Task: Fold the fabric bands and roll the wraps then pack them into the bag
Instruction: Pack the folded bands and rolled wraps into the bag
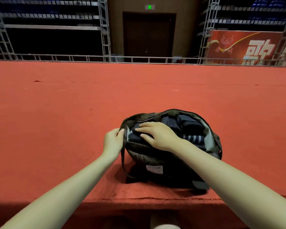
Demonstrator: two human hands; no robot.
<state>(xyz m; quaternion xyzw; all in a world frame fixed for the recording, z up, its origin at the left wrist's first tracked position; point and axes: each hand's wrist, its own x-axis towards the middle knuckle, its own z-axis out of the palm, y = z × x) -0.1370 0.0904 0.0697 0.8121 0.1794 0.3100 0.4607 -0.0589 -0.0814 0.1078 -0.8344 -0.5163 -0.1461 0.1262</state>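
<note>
A dark olive bag (155, 158) with a white label stands open on the red carpeted platform, near its front edge. Inside lie several dark and grey-striped fabric bands and rolled wraps (191, 128). My left hand (113, 141) grips the bag's left rim and holds the opening apart. My right hand (157, 134) lies flat, fingers straight, pressing on a dark folded band (134, 136) at the left side of the bag's interior.
The red carpet (73, 113) stretches wide on all sides of the bag. Its front edge (139, 199) drops off just below the bag. A metal truss rail (139, 59) runs along the far edge, with a dark door and a red banner behind.
</note>
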